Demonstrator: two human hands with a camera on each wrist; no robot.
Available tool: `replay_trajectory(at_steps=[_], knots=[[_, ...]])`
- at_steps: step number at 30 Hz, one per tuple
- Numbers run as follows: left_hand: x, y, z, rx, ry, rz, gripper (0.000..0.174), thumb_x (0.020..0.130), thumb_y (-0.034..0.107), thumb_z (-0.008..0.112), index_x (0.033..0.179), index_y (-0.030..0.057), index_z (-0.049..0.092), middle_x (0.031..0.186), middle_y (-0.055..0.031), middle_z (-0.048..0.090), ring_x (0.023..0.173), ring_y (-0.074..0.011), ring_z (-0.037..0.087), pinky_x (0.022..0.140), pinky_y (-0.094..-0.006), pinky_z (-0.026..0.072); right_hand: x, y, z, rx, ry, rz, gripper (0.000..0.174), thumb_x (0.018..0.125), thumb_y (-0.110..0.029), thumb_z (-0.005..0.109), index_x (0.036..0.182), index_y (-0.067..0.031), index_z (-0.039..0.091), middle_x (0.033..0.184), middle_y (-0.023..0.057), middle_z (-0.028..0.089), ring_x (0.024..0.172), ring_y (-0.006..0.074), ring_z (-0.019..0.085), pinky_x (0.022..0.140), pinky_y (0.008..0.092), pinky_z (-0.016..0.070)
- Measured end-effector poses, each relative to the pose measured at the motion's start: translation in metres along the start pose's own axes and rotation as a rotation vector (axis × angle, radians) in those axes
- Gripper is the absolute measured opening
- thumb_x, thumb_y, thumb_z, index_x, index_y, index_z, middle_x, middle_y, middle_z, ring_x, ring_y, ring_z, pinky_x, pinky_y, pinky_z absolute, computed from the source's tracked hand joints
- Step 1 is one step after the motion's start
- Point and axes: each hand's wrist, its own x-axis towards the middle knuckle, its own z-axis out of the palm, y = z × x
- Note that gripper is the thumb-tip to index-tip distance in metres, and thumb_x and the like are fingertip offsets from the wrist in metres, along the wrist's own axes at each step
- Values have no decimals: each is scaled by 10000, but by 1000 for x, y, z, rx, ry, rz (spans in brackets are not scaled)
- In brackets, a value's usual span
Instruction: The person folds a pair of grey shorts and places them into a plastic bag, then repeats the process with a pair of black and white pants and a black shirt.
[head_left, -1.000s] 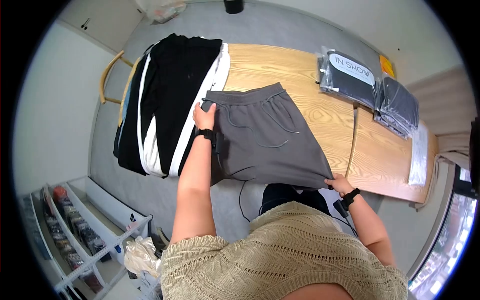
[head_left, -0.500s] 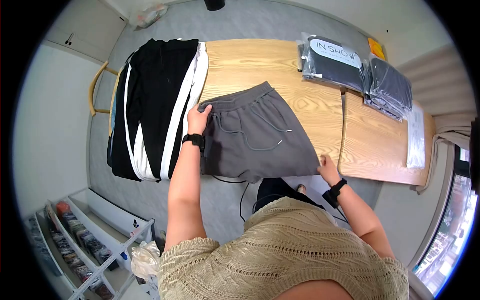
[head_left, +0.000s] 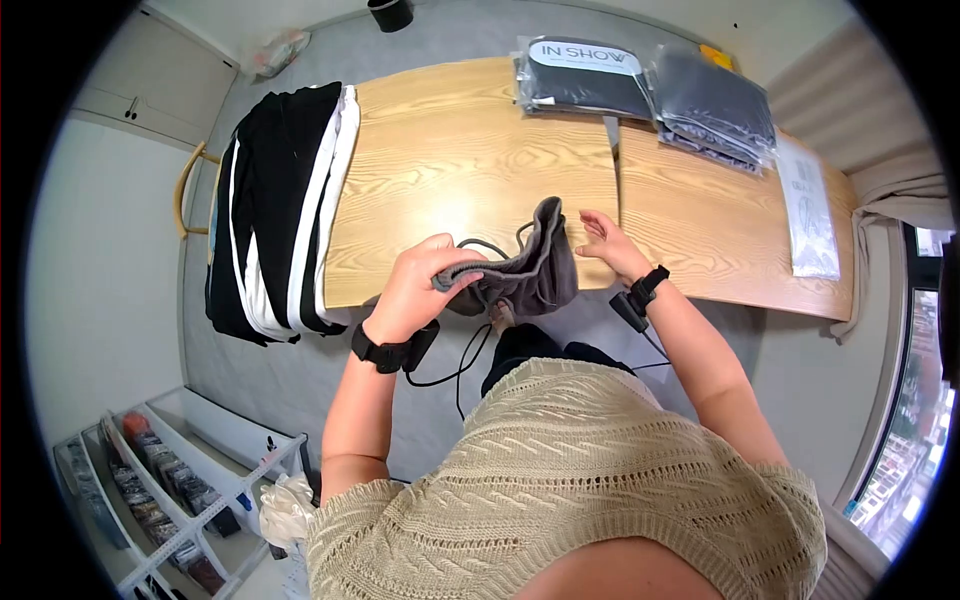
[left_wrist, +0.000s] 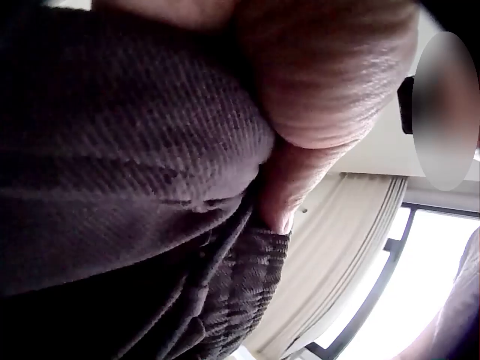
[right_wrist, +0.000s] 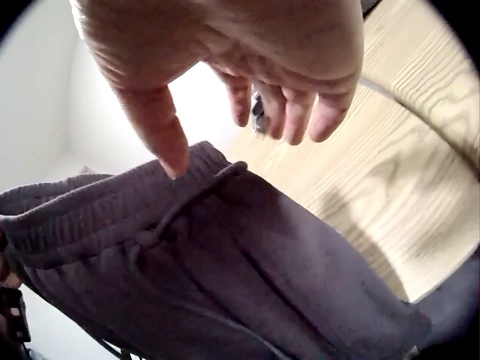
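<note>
My left hand (head_left: 412, 285) grips the waistband of dark grey drawstring shorts (head_left: 556, 280), thumb on top. The shorts hang bunched at the table's near edge, their waist opening upward. Up close in the left wrist view, the ribbed elastic waistband (left_wrist: 251, 281) shows beside my thumb. To the right, my right hand (head_left: 612, 250) is held apart from the cloth with its fingers loosely spread. In the right wrist view its thumb tip overlaps the waistband, beside the drawstring (right_wrist: 199, 196). The lower part of the shorts is mostly hidden from the head view.
Black and white garments (head_left: 285, 200) lie stacked on the left end of the wooden table (head_left: 430, 160). Bagged dark clothes (head_left: 590, 90) and another bagged bundle (head_left: 710, 105) stand at the back right, near a flat clear bag (head_left: 808, 215). Cables trail from both wrist cameras.
The shorts, spread out on the table before, are now lifted and gathered toward my body. My left hand keeps the waistband; my right hand has let go of the hem and moved up.
</note>
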Motion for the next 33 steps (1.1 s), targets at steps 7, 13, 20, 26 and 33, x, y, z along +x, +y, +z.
replay_trajectory(at_steps=[7,13,20,26,33], knots=[[-12,97,45,-32,-10,112,190,722,1,703,909,33,683,681,-48,484,643,-172,438,594,-276,350,-79,-11,-64,218,-179,-65,612,758,-2,653,1319,-36,411,1296,78,472,1204,178,439,1004,307,358],[-14,153,90,-90,95,167,188,742,6,697,928,31,684,704,-40,491,666,-159,444,619,-267,360,-175,2,-121,244,-107,-93,254,820,-89,659,1054,-54,566,937,-2,612,891,96,544,841,249,420],[19,170,131,-423,59,-39,244,844,133,658,1028,-29,653,895,-43,649,839,-119,567,789,-248,441,-299,-31,-179,274,290,-422,147,873,-131,622,969,-53,542,887,-26,582,840,68,514,793,233,405],[57,181,162,-582,-132,-55,265,863,188,647,1013,-30,647,894,-34,659,833,-115,588,788,-259,467,-371,-62,-200,385,405,-538,157,907,-106,572,1029,-17,529,946,21,609,852,80,559,795,237,454],[89,193,198,-434,-345,18,307,851,225,657,1055,-3,631,951,-23,649,863,-110,578,806,-270,461,-454,-80,-206,276,539,-565,122,885,-72,578,992,-17,563,979,25,618,875,80,567,806,249,463]])
